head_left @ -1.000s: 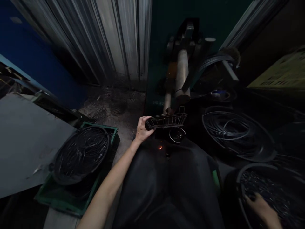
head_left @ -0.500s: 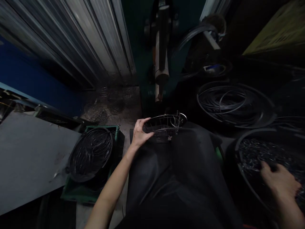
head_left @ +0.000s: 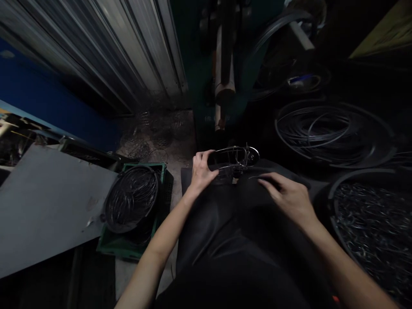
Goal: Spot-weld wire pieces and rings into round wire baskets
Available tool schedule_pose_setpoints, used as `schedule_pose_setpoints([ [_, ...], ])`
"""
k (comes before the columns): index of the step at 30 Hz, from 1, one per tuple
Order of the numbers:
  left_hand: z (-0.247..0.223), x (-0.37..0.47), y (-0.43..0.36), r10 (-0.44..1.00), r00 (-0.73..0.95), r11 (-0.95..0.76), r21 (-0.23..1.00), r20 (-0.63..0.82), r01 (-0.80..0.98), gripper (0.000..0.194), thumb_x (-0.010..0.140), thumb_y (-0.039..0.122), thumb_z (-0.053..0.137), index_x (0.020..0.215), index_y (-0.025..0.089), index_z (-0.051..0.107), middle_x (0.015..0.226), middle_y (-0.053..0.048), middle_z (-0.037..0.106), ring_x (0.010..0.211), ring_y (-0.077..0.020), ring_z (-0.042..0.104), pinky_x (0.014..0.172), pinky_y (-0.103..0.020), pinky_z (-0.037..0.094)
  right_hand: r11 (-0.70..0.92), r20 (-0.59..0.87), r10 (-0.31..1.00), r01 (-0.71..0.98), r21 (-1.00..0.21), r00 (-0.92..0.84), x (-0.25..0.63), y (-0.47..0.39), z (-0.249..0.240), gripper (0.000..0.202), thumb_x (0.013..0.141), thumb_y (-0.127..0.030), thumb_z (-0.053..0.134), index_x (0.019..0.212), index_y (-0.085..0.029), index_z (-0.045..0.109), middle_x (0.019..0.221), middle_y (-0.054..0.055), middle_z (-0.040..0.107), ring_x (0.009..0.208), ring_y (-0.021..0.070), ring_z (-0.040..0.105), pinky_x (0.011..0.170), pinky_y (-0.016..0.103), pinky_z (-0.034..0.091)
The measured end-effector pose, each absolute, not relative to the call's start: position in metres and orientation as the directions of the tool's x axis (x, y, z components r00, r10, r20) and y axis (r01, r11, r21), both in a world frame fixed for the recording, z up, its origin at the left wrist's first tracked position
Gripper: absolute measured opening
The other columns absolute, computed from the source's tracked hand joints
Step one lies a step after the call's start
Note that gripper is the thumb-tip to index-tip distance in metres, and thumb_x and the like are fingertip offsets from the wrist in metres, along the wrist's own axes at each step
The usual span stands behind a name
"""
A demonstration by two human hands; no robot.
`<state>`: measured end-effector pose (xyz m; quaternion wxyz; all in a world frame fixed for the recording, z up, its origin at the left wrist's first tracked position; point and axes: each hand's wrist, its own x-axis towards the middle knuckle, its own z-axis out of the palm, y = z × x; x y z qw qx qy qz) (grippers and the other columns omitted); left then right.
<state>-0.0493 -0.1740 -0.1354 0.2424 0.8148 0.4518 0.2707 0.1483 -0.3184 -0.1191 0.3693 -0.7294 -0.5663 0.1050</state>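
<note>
My left hand (head_left: pixel 202 171) is closed on the left end of a wire basket-like frame (head_left: pixel 230 150), thumb below and fingers above. The frame is held over my lap, beneath the tip of a machine's copper-coloured rod (head_left: pixel 220 122). At its right end is a shiny wire ring (head_left: pixel 254 155). My right hand (head_left: pixel 286 193) pinches a short thin piece of wire (head_left: pixel 253 177) between thumb and fingertips, just right of and below the frame. The wire's tip points left, apart from the frame as far as I can tell.
To my right stand a tub of small wire pieces (head_left: pixel 373 214) and a tub of coiled wire (head_left: pixel 322 128). On my left, a round basin of wire rings (head_left: pixel 131 199) rests on a green crate (head_left: pixel 128 246) beside a grey board (head_left: pixel 54 206). Wire scraps (head_left: pixel 144 148) lie on the floor.
My right hand has come out of the tub of small pieces and moved left to the frame, now with a wire piece in it. The left hand still holds the frame.
</note>
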Motion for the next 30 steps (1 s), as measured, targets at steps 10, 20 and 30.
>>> schedule_pose_setpoints([
  [10,-0.134,-0.041,-0.176,0.860,0.433,-0.510,0.454,0.270,0.730,0.060,0.069,0.014,0.069,0.124,0.025,0.047,0.114,-0.007,0.046,0.108,-0.0265,0.046,0.108,-0.060,0.026,-0.234,-0.042,0.900,0.398,-0.887,0.434,0.117,-0.241,-0.126,0.025,0.074,-0.041,0.063,0.080,-0.017,0.069,0.072,0.002,0.067,0.062,0.0147,0.058,0.061,0.027,0.045],
  [20,-0.136,-0.041,-0.168,0.848,0.418,-0.529,0.458,0.326,0.715,0.059,0.068,0.013,0.068,0.122,0.025,0.046,0.114,-0.005,0.046,0.109,-0.0242,0.046,0.111,-0.059,0.023,-0.199,0.032,0.854,0.383,-0.902,0.519,0.085,-0.219,-0.131,0.026,0.078,-0.043,0.059,0.082,-0.018,0.065,0.078,0.003,0.068,0.068,0.0167,0.061,0.065,0.028,0.046],
  [30,-0.141,-0.035,-0.143,0.761,0.445,-0.645,0.475,0.472,0.599,0.059,0.069,0.014,0.069,0.122,0.026,0.045,0.116,-0.006,0.045,0.111,-0.0234,0.047,0.110,-0.062,0.022,0.012,0.397,0.763,0.602,-0.798,0.511,0.083,-0.205,-0.146,0.025,0.088,-0.040,0.051,0.088,-0.018,0.062,0.083,0.005,0.066,0.073,0.0167,0.061,0.069,0.029,0.048],
])
